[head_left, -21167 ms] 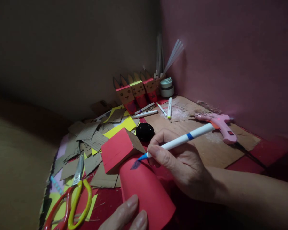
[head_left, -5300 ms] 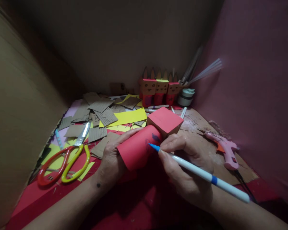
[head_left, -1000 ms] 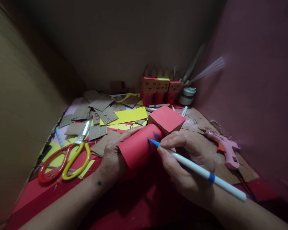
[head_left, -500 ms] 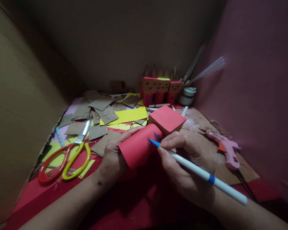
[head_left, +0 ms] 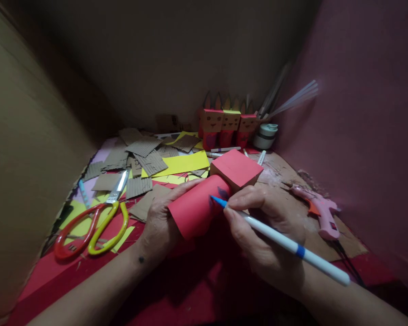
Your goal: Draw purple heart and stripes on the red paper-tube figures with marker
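Observation:
My left hand (head_left: 163,217) is wrapped round a paper figure (head_left: 197,206), whose red tube body joins a box head with a red top (head_left: 237,167). The figure lies tilted, its head up and to the right. Dark marks show on the tube near the head. In my right hand (head_left: 261,231) I grip a white marker pen (head_left: 275,235) with a blue band, held between thumb and fingers. Its blue tip touches the tube beside the dark marks. The fingers of my left hand behind the tube are hidden.
Scissors (head_left: 104,222) with red and yellow handles lie at left, near cardboard scraps (head_left: 146,151) and yellow paper (head_left: 187,164). Three eared paper figures (head_left: 226,129) stand at the back beside a pale jar (head_left: 265,136). A pink glue gun (head_left: 318,208) rests on cardboard at right.
The rear end of the marker pen has risen very slightly. The paper figure and my left hand stay where they were.

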{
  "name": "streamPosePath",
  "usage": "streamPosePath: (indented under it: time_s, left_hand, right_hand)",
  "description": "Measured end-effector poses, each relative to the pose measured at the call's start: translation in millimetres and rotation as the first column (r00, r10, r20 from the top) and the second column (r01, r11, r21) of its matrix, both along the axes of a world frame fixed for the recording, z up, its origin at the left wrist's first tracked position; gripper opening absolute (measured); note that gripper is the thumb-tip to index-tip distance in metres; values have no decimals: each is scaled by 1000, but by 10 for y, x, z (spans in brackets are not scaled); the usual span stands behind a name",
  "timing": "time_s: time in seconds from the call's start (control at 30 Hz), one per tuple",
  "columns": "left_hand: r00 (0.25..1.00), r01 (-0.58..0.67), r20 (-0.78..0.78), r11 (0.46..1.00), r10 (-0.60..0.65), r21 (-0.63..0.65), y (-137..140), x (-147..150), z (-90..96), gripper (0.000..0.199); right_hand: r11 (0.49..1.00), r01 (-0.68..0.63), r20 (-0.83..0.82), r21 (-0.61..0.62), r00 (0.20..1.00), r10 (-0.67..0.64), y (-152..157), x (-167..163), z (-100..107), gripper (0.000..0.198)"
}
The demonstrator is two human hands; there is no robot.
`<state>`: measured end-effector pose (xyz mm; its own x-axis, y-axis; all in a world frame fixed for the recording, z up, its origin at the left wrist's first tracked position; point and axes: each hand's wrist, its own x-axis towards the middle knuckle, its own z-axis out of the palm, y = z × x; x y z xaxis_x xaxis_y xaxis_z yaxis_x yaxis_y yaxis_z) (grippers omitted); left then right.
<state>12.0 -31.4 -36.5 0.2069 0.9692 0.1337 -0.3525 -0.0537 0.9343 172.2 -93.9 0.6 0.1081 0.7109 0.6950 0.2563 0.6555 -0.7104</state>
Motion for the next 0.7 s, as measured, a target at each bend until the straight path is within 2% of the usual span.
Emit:
streamPosePath:
  time_s: [0.13,0.3,0.5,0.7]
  left_hand:
    - [993,-18,-117,999,24,49,-5,-8,14,51]
    - [983,-27,-180,997,41,76,-8,-18,64,57]
    - [987,-18,-157,999,25,43,-6,15,75,44]
    - [991,-7,-133,1000,10,23,-7,5,63,42]
  right_hand:
    - [1000,12,32,17,999,-13,-2,11,4,19]
    - [1000,5,24,-8,1000,-5,1,22,-31,19]
    - [999,26,21,39,999,-27,8,20,-32,22]
    - [1000,24,12,20,1000,-25,7,8,-16,20]
